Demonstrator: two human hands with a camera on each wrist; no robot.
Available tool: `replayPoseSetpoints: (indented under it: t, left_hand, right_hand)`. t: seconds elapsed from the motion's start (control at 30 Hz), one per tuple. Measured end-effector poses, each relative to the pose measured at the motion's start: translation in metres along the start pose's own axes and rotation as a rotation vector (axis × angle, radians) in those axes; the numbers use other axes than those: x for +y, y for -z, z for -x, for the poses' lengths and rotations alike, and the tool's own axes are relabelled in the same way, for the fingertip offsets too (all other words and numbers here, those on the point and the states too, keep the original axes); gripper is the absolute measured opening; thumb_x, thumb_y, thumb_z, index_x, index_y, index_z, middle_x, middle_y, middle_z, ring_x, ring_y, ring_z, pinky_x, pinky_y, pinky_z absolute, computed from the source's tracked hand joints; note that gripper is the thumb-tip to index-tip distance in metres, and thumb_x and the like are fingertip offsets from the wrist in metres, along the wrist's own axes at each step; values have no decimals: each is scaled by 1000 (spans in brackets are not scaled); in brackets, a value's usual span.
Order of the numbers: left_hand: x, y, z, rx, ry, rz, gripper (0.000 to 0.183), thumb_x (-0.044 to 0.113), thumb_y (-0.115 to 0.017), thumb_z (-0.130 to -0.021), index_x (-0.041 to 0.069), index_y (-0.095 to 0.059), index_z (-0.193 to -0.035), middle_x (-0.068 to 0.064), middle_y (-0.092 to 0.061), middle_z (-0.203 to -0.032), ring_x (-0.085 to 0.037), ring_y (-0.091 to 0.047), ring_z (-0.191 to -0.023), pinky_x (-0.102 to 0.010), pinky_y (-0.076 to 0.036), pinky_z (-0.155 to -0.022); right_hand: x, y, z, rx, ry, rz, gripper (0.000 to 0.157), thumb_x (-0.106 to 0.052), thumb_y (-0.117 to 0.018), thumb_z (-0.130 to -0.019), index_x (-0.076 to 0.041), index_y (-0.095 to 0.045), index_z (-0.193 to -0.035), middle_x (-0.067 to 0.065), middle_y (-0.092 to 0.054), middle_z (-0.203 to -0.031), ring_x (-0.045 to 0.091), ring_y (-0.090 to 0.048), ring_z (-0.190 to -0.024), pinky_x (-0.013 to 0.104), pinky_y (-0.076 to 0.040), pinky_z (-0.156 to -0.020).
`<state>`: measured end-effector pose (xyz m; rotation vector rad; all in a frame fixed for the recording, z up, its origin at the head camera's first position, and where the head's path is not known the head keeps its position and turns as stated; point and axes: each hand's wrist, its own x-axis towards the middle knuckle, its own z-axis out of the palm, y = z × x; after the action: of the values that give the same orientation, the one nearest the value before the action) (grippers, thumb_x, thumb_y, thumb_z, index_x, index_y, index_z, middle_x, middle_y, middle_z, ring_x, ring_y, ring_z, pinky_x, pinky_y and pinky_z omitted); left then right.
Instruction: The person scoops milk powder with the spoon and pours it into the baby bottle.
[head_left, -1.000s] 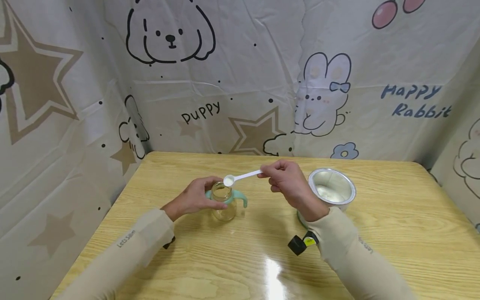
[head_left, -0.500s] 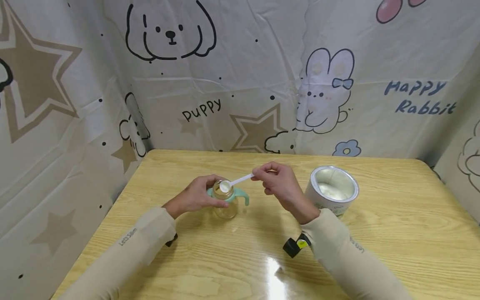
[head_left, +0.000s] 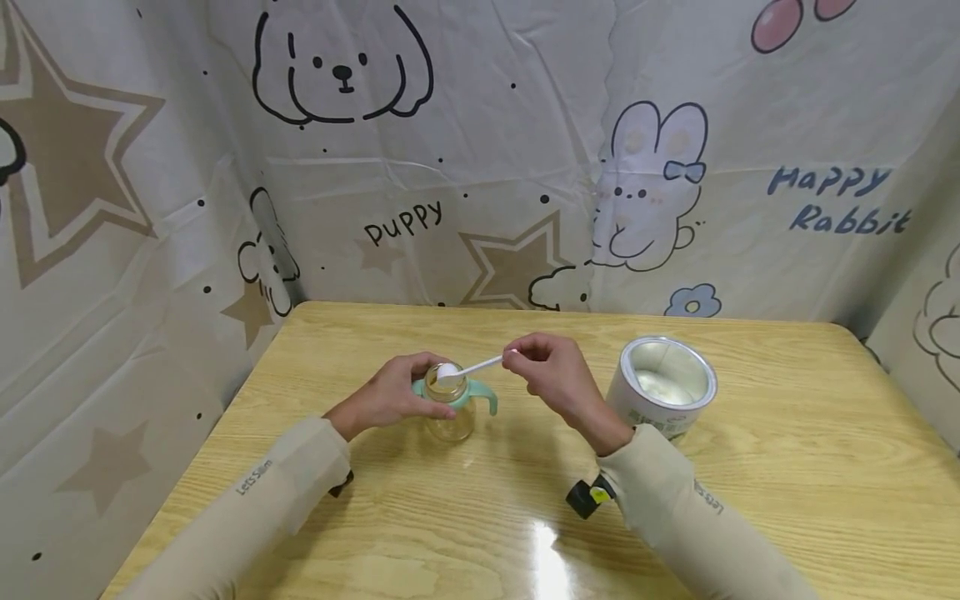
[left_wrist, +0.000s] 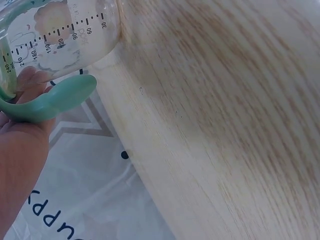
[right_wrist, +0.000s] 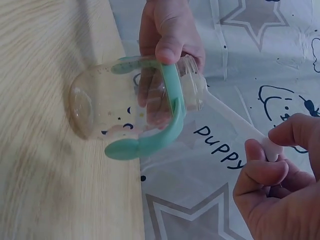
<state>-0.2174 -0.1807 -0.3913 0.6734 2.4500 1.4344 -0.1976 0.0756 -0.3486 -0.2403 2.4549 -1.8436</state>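
Observation:
A clear baby bottle [head_left: 450,428] with green handles and a measuring scale stands upright; whether its base touches the table cannot be told. My left hand [head_left: 390,392] grips it near the neck, thumb in front and fingers behind. Between thumb and fingers my right hand [head_left: 558,379] pinches the handle of a white plastic scoop [head_left: 480,365]. The scoop's bowl is tipped over at the bottle's mouth, and in the right wrist view [right_wrist: 192,85] part of it lies inside the neck. Whether powder lies in the bottle is unclear.
Right of my right hand stands an uncovered round can [head_left: 636,407] with a silver rim and pale powder inside. All this is on a wooden table [head_left: 420,533]. A printed cloth [head_left: 450,125] hangs behind it and on the left side.
My right hand has carried the scoop left and down to the bottle's mouth. The bowl, facing up with powder before, is now turned over. My left hand keeps its grip.

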Motion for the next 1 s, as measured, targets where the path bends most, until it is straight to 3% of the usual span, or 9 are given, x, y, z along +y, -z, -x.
replayPoseSetpoints:
  t: [0.2,0.5,0.73,1.0]
  left_hand:
    - [1,1,1,-7,8,3,59,15,-89,-76,2,-61,-126,-6,-69,-112,-19,-64,-102,-45,-51,-93]
    - [3,5,0,-17,-2,-10,59,17,-89,-76,1,-61,-126,-6,-69,-112,-18,-64,-99,-38,-53,-89]
    - [2,3,0,-20,7,2,59,16,-89,-76,1,-61,-125,-6,-69,-112,-18,-65,-98,-38,-53,-88]
    - [2,2,0,-13,20,-7,61,17,-90,-76,1,-61,-127,-7,-69,-113,-18,-65,-99,-39,-53,-89]
  right_hand:
    - [-1,1,1,-16,27,32,14,-7,-66,-91,3,-73,-99,6,-68,-83,11,-49,-63,20,-42,-53]
    - [-3,4,0,-26,55,61,13,-6,-65,-91,2,-73,-99,5,-69,-83,12,-50,-65,20,-42,-54]
    - [-3,6,-1,-25,83,152,13,-8,-66,-91,1,-74,-98,4,-69,-82,11,-51,-65,21,-44,-55]
    - [-3,9,-2,-35,96,173,13,-7,-66,-92,1,-74,-98,4,-70,-83,13,-53,-68,23,-44,-57]
